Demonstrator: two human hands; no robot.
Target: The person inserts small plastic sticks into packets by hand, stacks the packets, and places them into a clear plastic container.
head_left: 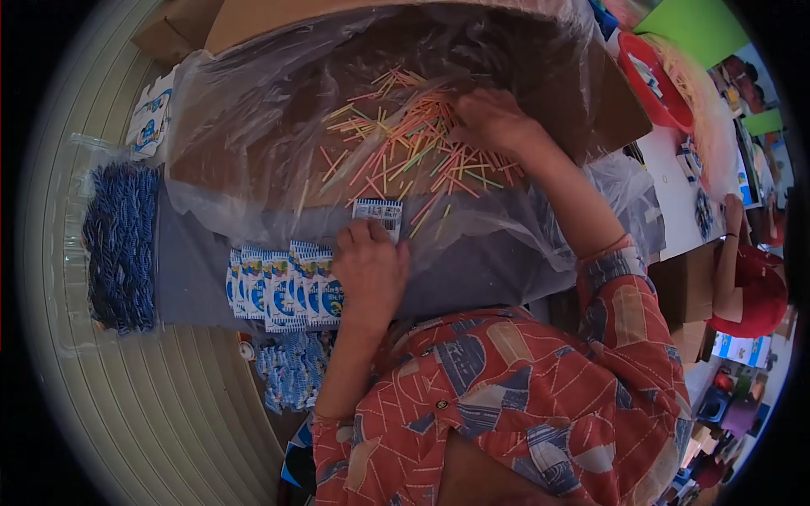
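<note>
My left hand (369,268) is closed on a small white and blue packet (377,212), with its fingers over the packet's near edge. A row of overlapping blue and white packets (285,282) lies just left of that hand. My right hand (489,122) reaches over the far right part of a loose pile of thin coloured sticks (413,139), pink, orange, yellow and green. Its fingers are curled down among the sticks, and the fingertips are partly hidden. Under the pile is clear plastic film (253,143) lining a cardboard box (557,51) that lies open toward me.
Bundled dark blue packets (122,244) sit in a clear plastic tray at the left. More light blue packets (291,367) hang or lie below the grey work surface (472,274). At right are a red basin (654,80) and a co-worker in a red shirt (751,291).
</note>
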